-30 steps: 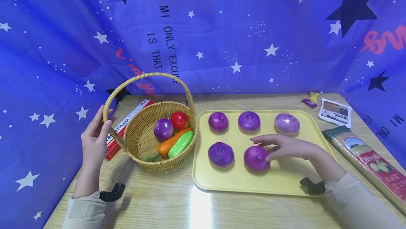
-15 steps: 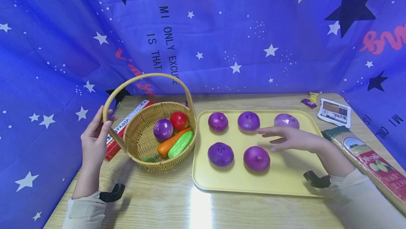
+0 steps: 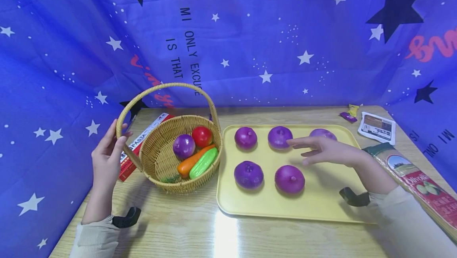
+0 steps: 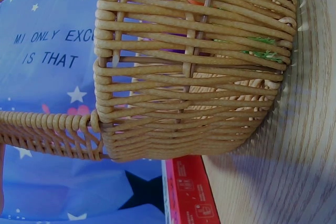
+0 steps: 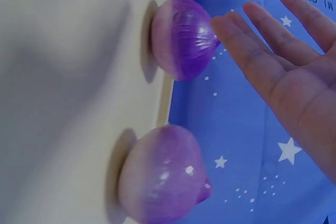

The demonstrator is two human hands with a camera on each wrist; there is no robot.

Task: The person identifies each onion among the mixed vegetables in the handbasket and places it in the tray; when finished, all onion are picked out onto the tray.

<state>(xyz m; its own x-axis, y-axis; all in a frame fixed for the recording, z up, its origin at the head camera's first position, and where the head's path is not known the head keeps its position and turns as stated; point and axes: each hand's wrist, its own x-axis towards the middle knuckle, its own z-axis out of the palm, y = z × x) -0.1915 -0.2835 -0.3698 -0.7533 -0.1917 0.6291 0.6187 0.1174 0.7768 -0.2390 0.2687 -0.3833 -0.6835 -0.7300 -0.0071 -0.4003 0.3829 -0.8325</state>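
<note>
Purple onion released; right hand lifted.

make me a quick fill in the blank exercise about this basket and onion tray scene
1. The left hand holds the wicker basket by its ____.
2. The yellow tray carries ____ purple onions.
3. The right hand hovers above the tray with its fingers ____ and holds nothing.
4. In the basket, the green cucumber lies right beside an orange ____.

Missing words: handle; five; straight; carrot
</note>
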